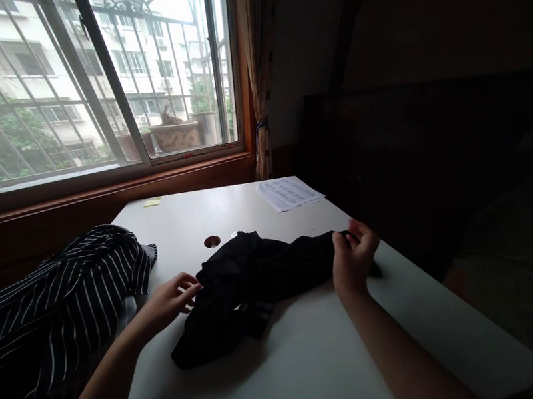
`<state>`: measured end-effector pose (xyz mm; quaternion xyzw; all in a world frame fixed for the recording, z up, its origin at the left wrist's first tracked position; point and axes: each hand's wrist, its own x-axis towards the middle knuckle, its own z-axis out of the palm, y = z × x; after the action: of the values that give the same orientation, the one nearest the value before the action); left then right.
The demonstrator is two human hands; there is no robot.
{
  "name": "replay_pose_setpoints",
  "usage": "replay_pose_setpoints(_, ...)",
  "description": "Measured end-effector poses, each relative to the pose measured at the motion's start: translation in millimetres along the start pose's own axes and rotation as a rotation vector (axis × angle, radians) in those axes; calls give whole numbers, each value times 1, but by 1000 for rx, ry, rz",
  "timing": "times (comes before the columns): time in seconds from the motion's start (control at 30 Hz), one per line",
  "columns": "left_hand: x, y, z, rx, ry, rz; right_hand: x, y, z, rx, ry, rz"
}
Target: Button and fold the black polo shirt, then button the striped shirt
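Observation:
A crumpled black garment [277,268] lies across the white table [303,369], its exact kind lost in the dark folds. My right hand [354,260] is closed on the garment's right end, thumb against bent fingers, with a little cloth hanging below. At its left side, my left hand [173,298] reaches in with loosely curved fingers slightly apart. Those fingertips touch the cloth edge. A small dark part [259,312] of the bundle, perhaps a buckle or strap, shows at its front.
A black-and-white striped garment [82,282] is heaped left of the table. Printed papers [290,193] lie at the back right and a yellow note [152,203] at the back left. Behind the garment is a round cable hole [212,242]. A barred window [166,74] stands beyond.

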<state>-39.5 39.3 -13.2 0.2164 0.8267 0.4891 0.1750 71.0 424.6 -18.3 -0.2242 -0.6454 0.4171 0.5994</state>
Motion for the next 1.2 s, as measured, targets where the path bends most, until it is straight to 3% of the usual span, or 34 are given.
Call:
replay_pose_setpoints(0.07,-5,4,10,5,-130,-27,-14,-11,2,7,-299,-46)
replay_pose_setpoints(0.2,-13,14,34,-212,-375,-83,-46,-30,8,73,-1228,-48)
replay_pose_setpoints(0.23,-15,17,40,-287,-467,-86,-51,-33,8,64,-1404,-68)
replay_pose_setpoints(0.3,-20,23,49,-377,-646,-69,-58,-36,8,19,-1578,-114)
replay_pose_setpoints(0.37,-23,28,53,-362,-757,-33,-61,-35,7,-20,-1590,-150)
replay_pose_setpoints(0.43,-23,29,51,-280,-733,21,-60,-31,7,-22,-1553,-182)
replay_pose_setpoints(0.5,-18,26,43,-163,-571,88,-58,-27,9,-9,-1504,-211)
replay_pose_setpoints(0.63,-2,7,25,59,-53,267,-51,-23,12,20,-1307,-192)
replay_pose_setpoints(0.7,4,-2,23,133,85,372,-46,-24,12,52,-1163,-125)
replay_pose_setpoints(0.87,6,-14,46,438,12,583,-37,-28,10,223,-849,202)
replay_pose_setpoints(1.0,6,-15,62,570,18,617,-35,-18,13,337,-713,361)
replay_pose_setpoints(1.1,8,-16,65,580,12,606,-35,-7,16,264,-739,339)
replay_pose_setpoints(1.2,10,-15,63,553,2,570,-38,0,17,62,-925,225)
